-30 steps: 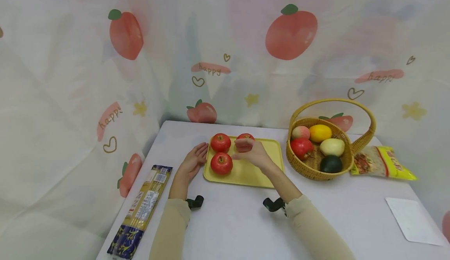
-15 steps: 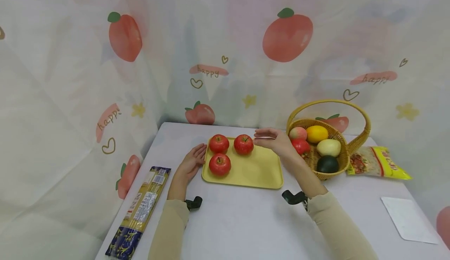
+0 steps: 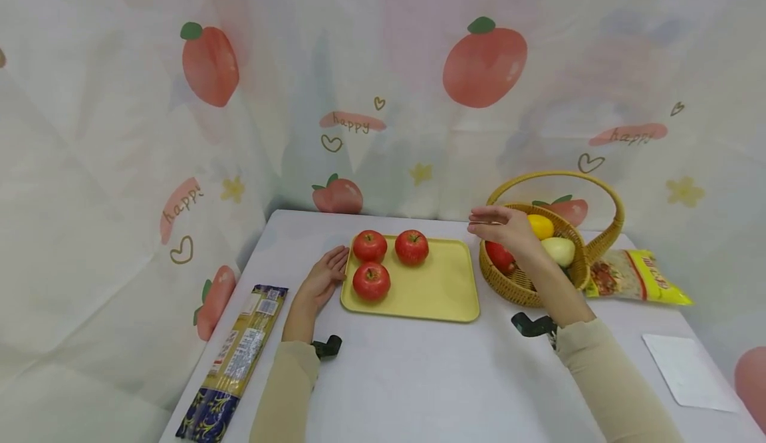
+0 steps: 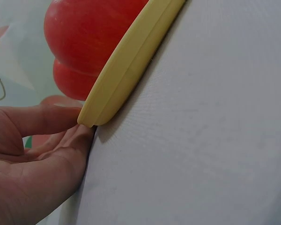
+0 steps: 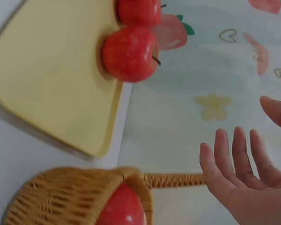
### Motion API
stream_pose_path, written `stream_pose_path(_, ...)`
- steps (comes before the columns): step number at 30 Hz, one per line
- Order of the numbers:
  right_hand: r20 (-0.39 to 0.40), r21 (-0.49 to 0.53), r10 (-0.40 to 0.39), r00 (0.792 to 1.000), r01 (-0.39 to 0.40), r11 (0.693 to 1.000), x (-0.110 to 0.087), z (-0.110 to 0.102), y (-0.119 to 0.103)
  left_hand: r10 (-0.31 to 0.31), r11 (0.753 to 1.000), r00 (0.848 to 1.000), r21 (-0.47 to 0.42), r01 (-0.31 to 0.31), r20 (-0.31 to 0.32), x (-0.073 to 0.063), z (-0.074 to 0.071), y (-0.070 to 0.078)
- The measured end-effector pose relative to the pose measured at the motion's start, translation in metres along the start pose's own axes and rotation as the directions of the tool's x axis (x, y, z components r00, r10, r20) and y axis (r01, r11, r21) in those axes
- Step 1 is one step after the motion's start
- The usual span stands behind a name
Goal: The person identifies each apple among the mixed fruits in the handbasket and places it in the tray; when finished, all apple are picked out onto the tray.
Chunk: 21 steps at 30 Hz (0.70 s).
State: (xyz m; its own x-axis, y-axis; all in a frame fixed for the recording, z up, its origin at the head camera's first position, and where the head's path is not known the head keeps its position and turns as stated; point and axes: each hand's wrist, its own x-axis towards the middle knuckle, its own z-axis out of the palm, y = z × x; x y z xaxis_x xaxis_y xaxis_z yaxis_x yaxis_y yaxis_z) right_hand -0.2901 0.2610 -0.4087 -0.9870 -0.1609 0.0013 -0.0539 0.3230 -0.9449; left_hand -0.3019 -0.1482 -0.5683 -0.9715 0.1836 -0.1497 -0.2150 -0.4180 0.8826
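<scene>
Three red apples sit on the left part of a yellow tray [image 3: 439, 290]: a front apple [image 3: 371, 281], a back left apple [image 3: 370, 247] and a back right apple [image 3: 411, 248]. My left hand [image 3: 322, 277] is at the tray's left edge, its thumb touching the rim in the left wrist view, the other fingers extended behind. Over the left side of a wicker basket [image 3: 509, 289] hovers my right hand [image 3: 509, 230], fingers relaxed and holding nothing. Inside the basket lie a red fruit [image 5: 124, 206], a yellow lemon-like fruit [image 3: 541, 227] and a pale green one [image 3: 559, 251]; my right hand hides part of the contents.
A tall arched handle [image 3: 607, 237] rises from the basket. To its right lies a yellow snack-like bag [image 3: 637, 278]. A long noodle packet [image 3: 236, 356] lies at the table's left edge, and a white sheet [image 3: 688, 371] at the right. Patterned cloth [image 3: 359, 50] hangs behind.
My right hand has moved right, away from the back right apple and over to the basket, uncovering that apple. My left hand has stayed at the tray's edge. The view has shifted slightly.
</scene>
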Motion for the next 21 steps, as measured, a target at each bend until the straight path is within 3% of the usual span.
stream_pose_path(8,-0.026,0.016,0.009,1.0,-0.009,1.0,0.005,-0.029,0.008,0.004,1.0,1.0,-0.011,-0.004,0.003,-0.001,-0.001,0.0)
stream_pose_path(14,-0.06,-0.14,0.123,0.991,-0.13,0.981,0.011,-0.047,0.016,0.002,1.0,1.0,-0.015,-0.002,-0.002,0.0,-0.001,-0.002)
stream_pose_path(21,0.014,-0.153,0.205,0.979,-0.201,0.968,0.024,-0.066,0.035,0.0,1.0,1.0,-0.001,0.0,-0.012,0.001,-0.001,-0.001)
